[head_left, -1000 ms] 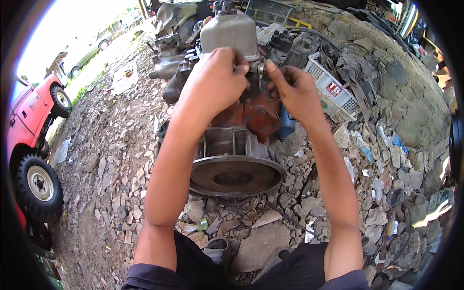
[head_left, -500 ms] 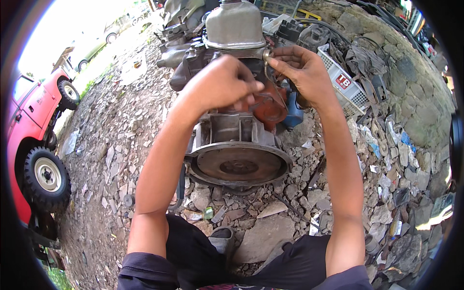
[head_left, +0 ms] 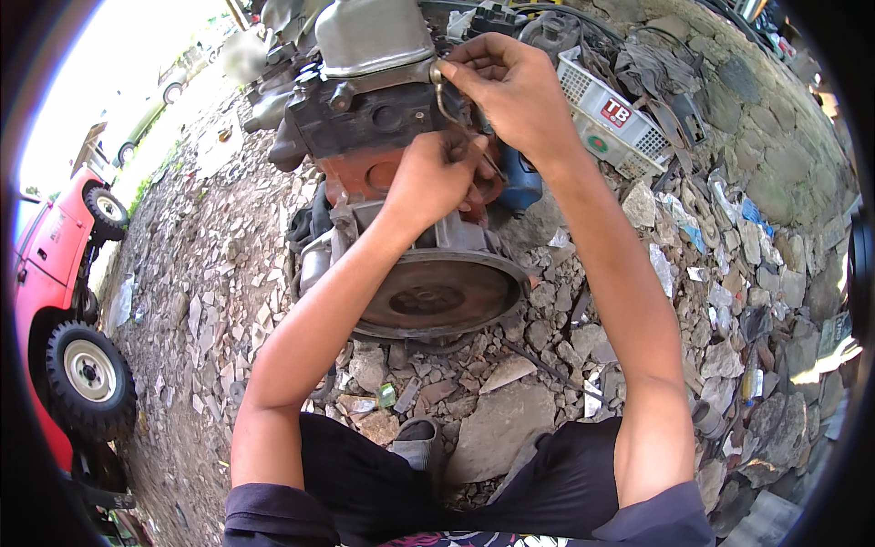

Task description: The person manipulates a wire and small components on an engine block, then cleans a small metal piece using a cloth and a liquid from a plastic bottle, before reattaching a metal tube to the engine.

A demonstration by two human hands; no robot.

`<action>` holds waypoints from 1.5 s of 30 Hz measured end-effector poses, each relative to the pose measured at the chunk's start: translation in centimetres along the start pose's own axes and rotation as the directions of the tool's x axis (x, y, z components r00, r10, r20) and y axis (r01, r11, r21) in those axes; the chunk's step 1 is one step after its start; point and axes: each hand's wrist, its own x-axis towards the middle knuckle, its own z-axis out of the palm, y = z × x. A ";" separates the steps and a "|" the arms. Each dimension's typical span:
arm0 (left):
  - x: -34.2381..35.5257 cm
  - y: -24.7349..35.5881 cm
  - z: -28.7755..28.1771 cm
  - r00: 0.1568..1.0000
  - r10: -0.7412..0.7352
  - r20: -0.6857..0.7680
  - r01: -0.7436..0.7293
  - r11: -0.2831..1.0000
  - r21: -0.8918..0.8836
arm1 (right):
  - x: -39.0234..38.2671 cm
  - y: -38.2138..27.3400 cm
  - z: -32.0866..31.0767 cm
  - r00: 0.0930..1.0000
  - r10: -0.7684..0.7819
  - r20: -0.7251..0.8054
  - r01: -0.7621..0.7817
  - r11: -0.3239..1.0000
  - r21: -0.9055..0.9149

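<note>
An old engine stands on rubble in front of me, with a grey top cover, a dark head, an orange-red block and a round rusty flywheel facing me. My left hand is closed against the orange block's right side; what it grips is hidden. My right hand is raised beside the grey cover and pinches a thin bent metal tool that hangs down toward the left hand.
A white plastic crate lies right of the engine beside a blue part. Broken stones cover the ground, a stone wall curves behind, and a red vehicle with a black tyre stands at the left.
My view has dropped closer to the engine. My right hand rose from the block's side up to the grey cover with the thin tool; my left hand stayed low on the orange block.
</note>
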 end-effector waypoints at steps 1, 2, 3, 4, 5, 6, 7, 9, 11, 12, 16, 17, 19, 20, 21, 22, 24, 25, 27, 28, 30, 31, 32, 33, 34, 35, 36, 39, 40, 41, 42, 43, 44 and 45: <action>0.0 -0.2 0.0 1.000 0.013 0.005 -0.013 1.000 -0.025 | 0.0 -0.2 -0.1 0.999 0.042 -0.008 -0.042 0.998 -0.057; 0.0 -0.5 -0.1 1.000 0.024 0.007 -0.024 0.999 -0.048 | -0.2 -0.4 0.1 0.996 0.084 -0.018 -0.086 0.990 -0.109; 0.1 -0.8 -0.3 0.999 0.035 0.009 -0.034 0.997 -0.071 | -0.2 -0.5 0.2 0.992 0.126 -0.029 -0.129 0.979 -0.160; 0.1 -1.1 -0.4 0.999 0.039 0.018 -0.038 0.998 -0.054 | -0.3 -0.4 0.3 0.990 0.141 -0.024 -0.143 0.965 -0.219; 0.2 -1.1 -0.3 0.999 0.043 0.014 -0.043 0.998 -0.049 | -0.3 -0.2 0.3 0.988 0.153 -0.004 -0.150 0.968 -0.202; 0.2 -1.2 -0.3 0.999 0.047 0.008 -0.047 0.998 -0.043 | -0.3 -0.1 0.2 0.986 0.164 0.016 -0.158 0.970 -0.185; 0.2 -1.2 -0.2 0.999 0.051 0.003 -0.051 0.998 -0.037 | -0.2 0.1 0.2 0.984 0.174 0.037 -0.166 0.972 -0.167; 0.4 -1.5 0.2 0.997 0.078 -0.007 -0.078 0.992 -0.102 | 0.1 0.3 -0.2 0.986 0.154 0.060 -0.144 0.980 -0.139; 0.6 -1.9 0.7 0.994 0.106 -0.033 -0.109 0.986 -0.130 | 0.4 0.5 -0.3 0.995 0.082 0.064 -0.073 0.988 -0.138; 0.8 -2.0 1.0 0.991 0.121 -0.053 -0.127 0.984 -0.124 | 0.5 0.6 -0.4 0.998 0.020 0.057 -0.012 0.988 -0.152; 1.0 -2.3 1.4 0.971 0.190 -0.143 -0.209 0.970 -0.125 | 0.3 0.2 -0.1 0.998 0.016 0.056 -0.009 0.994 -0.110; 1.0 -2.3 1.6 0.968 0.194 -0.158 -0.214 0.970 -0.118 | 0.2 -0.1 -0.1 0.997 0.048 0.053 -0.041 0.991 -0.126; 1.0 -2.4 1.9 0.961 0.202 -0.189 -0.224 0.969 -0.105 | 0.1 -0.8 -0.3 0.993 0.112 0.046 -0.103 0.982 -0.157; 1.1 -2.4 2.1 0.957 0.212 -0.198 -0.235 0.967 -0.101 | 0.2 -0.8 -0.5 0.993 0.108 0.057 -0.099 0.985 -0.141; 1.4 -2.5 2.3 0.953 0.222 -0.208 -0.246 0.964 -0.097 | 0.4 -0.7 -0.8 0.992 0.104 0.069 -0.095 0.988 -0.125; 1.6 -2.5 2.5 0.948 0.231 -0.218 -0.256 0.962 -0.093 | 0.5 -0.6 -1.0 0.992 0.100 0.081 -0.091 0.990 -0.109; 1.6 -3.0 2.1 0.949 0.244 -0.201 -0.260 0.964 -0.055 | 0.4 -2.9 -1.3 0.971 0.200 0.128 -0.193 0.979 -0.065; 1.5 -3.2 1.9 0.949 0.250 -0.195 -0.261 0.965 -0.034 | 0.4 -3.8 -1.3 0.956 0.247 0.156 -0.243 0.969 -0.043; 1.5 -3.3 2.0 0.940 0.275 -0.205 -0.279 0.960 0.010 | 0.4 -4.2 -1.6 0.954 0.237 0.184 -0.229 0.971 -0.064; 1.5 -3.4 2.0 0.935 0.286 -0.210 -0.286 0.958 0.033 | 0.4 -4.1 -1.6 0.952 0.232 0.198 -0.222 0.972 -0.073; 1.8 -3.5 2.5 0.932 0.294 -0.212 -0.298 0.955 0.015 | 0.5 -2.3 -1.4 0.980 0.112 0.161 -0.114 0.993 0.002; 1.9 -3.5 2.7 0.930 0.299 -0.213 -0.305 0.952 0.007 | 0.7 -1.3 -1.3 0.989 0.051 0.139 -0.057 0.998 0.038; 1.8 -3.5 2.8 0.932 0.289 -0.220 -0.298 0.954 -0.009 | 0.7 -1.2 -1.2 0.988 0.052 0.142 -0.059 0.997 0.049; 1.6 -3.4 2.9 0.933 0.279 -0.226 -0.293 0.956 -0.027 | 0.7 -1.0 -1.0 0.988 0.053 0.145 -0.062 0.996 0.058; 1.5 -3.3 3.0 0.935 0.270 -0.232 -0.287 0.957 -0.044 | 0.7 -0.9 -1.0 0.988 0.055 0.147 -0.065 0.996 0.067; 1.5 -3.5 2.7 0.935 0.267 -0.235 -0.282 0.959 -0.033 | 0.6 -1.5 -0.7 0.983 0.118 0.139 -0.129 0.989 0.072; 1.5 -3.7 2.5 0.935 0.266 -0.235 -0.279 0.960 -0.024 | 0.4 -2.8 -0.7 0.975 0.180 0.130 -0.191 0.979 0.074; 1.6 -3.7 2.5 0.938 0.260 -0.229 -0.273 0.962 -0.026 | 0.0 -3.7 -1.2 0.967 0.233 0.101 -0.222 0.969 -0.113; 1.6 -3.7 2.5 0.940 0.257 -0.226 -0.270 0.962 -0.030 | 0.0 -3.7 -1.4 0.969 0.228 0.093 -0.205 0.957 -0.206; 1.6 -3.6 2.6 0.941 0.257 -0.222 -0.271 0.962 -0.034 | 0.0 -3.5 -1.2 0.980 0.182 0.074 -0.165 0.967 -0.195; 1.6 -3.5 2.6 0.941 0.257 -0.218 -0.271 0.962 -0.037 | 0.0 -3.0 -0.9 0.989 0.137 0.055 -0.124 0.975 -0.185; 1.6 -3.4 2.7 0.942 0.257 -0.215 -0.271 0.962 -0.041 | 0.0 -2.4 -0.6 0.995 0.091 0.036 -0.083 0.981 -0.176; 1.6 -3.4 2.8 0.939 0.265 -0.220 -0.280 0.959 -0.044 | 0.1 -1.8 -0.5 0.995 0.067 0.071 -0.059 0.993 -0.105; 1.7 -3.5 3.0 0.936 0.272 -0.225 -0.290 0.956 -0.048 | 0.3 -1.2 -0.5 0.994 0.040 0.105 -0.037 0.999 -0.034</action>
